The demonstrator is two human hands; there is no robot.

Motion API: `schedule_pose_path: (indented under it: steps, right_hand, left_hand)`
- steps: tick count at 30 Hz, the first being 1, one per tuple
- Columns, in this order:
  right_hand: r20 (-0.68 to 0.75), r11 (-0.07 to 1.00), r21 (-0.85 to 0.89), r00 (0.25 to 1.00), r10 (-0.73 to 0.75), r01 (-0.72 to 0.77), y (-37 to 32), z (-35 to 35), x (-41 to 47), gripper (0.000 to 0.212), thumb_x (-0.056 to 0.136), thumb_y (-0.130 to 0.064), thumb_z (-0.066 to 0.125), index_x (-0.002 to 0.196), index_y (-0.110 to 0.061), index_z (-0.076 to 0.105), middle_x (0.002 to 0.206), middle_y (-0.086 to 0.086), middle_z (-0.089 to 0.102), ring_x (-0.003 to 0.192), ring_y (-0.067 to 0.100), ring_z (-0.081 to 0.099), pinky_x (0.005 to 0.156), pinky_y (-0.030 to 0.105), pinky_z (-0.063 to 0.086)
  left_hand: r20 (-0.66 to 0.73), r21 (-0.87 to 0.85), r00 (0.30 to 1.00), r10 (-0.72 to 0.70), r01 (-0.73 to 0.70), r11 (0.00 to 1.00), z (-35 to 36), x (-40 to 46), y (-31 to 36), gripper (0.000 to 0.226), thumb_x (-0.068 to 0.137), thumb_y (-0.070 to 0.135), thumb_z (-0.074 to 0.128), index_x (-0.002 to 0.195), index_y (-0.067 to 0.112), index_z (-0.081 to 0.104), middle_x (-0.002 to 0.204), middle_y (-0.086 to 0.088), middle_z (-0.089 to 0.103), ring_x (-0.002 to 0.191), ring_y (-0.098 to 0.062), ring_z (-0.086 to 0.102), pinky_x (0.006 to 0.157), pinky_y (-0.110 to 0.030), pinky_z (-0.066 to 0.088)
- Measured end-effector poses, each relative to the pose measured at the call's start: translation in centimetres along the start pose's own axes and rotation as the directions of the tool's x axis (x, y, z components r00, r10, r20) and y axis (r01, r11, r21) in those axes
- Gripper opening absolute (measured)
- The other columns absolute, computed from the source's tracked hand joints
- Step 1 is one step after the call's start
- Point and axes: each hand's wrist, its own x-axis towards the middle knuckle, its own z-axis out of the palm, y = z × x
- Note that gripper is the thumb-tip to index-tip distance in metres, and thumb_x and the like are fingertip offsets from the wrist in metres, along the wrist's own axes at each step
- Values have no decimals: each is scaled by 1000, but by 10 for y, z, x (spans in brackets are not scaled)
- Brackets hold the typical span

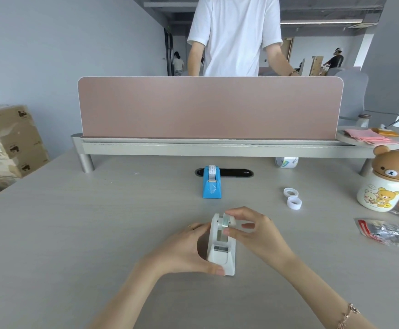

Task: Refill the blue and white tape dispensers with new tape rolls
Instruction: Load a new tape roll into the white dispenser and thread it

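Farther back, blue dispenser (212, 184) looks loaded; left hand (189, 250) clasps white dispenser (222, 248) while right hand (253, 231) pinches its roll (224, 223), apparently seating it.

Person, wearer of the head camera: two bare forearms in view, no sleeves visible.
Left hand (184, 251): one thin gold-toned ring (191, 227) on a finger; nails short and unpainted.
Right hand (256, 236): no rings visible; nails short and unpainted.
Right wrist: slim rose-gold chain bracelet (347, 317) with small linked ornaments, partly cut off by the frame's lower edge.
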Motion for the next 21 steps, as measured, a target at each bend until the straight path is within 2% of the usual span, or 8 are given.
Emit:
schedule_pose_path:
  steps: [4, 6, 9, 15, 18, 21]
  right_hand:
    - [-3, 998, 67, 1000, 0, 0, 2, 3, 1, 31, 74, -23, 78, 102, -35, 68, 101, -34, 65, 102, -10, 57, 90, 21, 49]
    - [1, 997, 79, 1000, 5, -5, 4, 2, 1, 32, 73, -24, 79, 101, -36, 68, 102, -33, 65, 103, -7, 58, 91, 22, 50]
    - [-6, 998, 64, 1000, 5, -5, 7, 3, 2, 33, 71, -28, 79, 100, -39, 68, 103, -32, 65, 105, -1, 59, 92, 22, 47]
    - [0, 997, 81, 1000, -14, 14, 6, 5, 1, 34, 73, -26, 78, 102, -39, 66, 105, -34, 64, 105, -8, 56, 91, 23, 45]
    - [19, 989, 148, 1000, 5, -8, 5, 3, -1, 33, 76, -23, 76, 102, -41, 65, 106, -28, 66, 109, -6, 57, 94, 24, 47]
    - [57, 980, 200, 998, -7, -5, 3, 3, -11, 36, 81, -22, 72, 110, -40, 61, 121, -21, 60, 117, 0, 55, 91, 11, 47]
  left_hand:
    - [-3, 24, 1000, 5, -5, 1000, 1, 0, 0, 92, 58, 63, 74, 136, 55, 25, 138, 21, 41, 128, -2, 37, 107, -32, 38]
    - [-4, 38, 1000, 7, -7, 999, 2, 0, -1, 93, 58, 63, 73, 137, 53, 26, 139, 20, 40, 129, -3, 37, 107, -32, 38]
    - [-5, 34, 1000, 12, -12, 999, 3, 1, -1, 92, 58, 62, 74, 137, 53, 27, 139, 20, 40, 129, -2, 37, 108, -32, 38]
    - [-25, 9, 1000, 16, -16, 1000, 8, 4, -3, 91, 56, 65, 73, 135, 54, 29, 137, 22, 42, 129, 0, 37, 108, -33, 39]
    - [-55, -12, 998, -3, 3, 1000, 10, 2, -2, 87, 56, 64, 74, 131, 55, 32, 132, 24, 44, 124, 2, 40, 106, -32, 41]
    - [-104, -53, 994, -17, 11, 999, 15, -3, -1, 83, 56, 63, 74, 129, 56, 36, 128, 27, 47, 122, 4, 42, 104, -33, 42]
